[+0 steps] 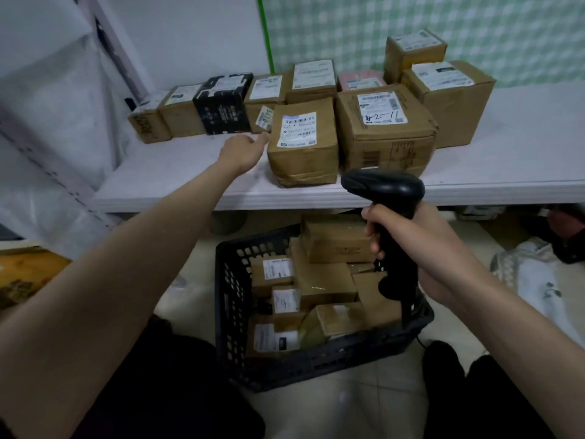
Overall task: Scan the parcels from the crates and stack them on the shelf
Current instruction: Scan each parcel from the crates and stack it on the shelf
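Note:
A black crate [234,305] on the floor holds several brown cardboard parcels [329,283] with white labels. Above it, a white shelf [177,172] carries several parcels in rows. My left hand [243,150] reaches over the shelf, its fingers straight and touching the left side of a brown parcel with a barcode label [302,144] at the shelf's front. My right hand [414,245] grips the handle of a black barcode scanner [384,185], which is held upright over the crate and points toward the shelf.
A black box [223,103] and a pink parcel [361,79] stand among the brown ones on the shelf. A bigger brown box [384,128] sits right of the labelled parcel. White bags [535,280] lie on the floor at right. A metal shelf upright [41,153] runs at left.

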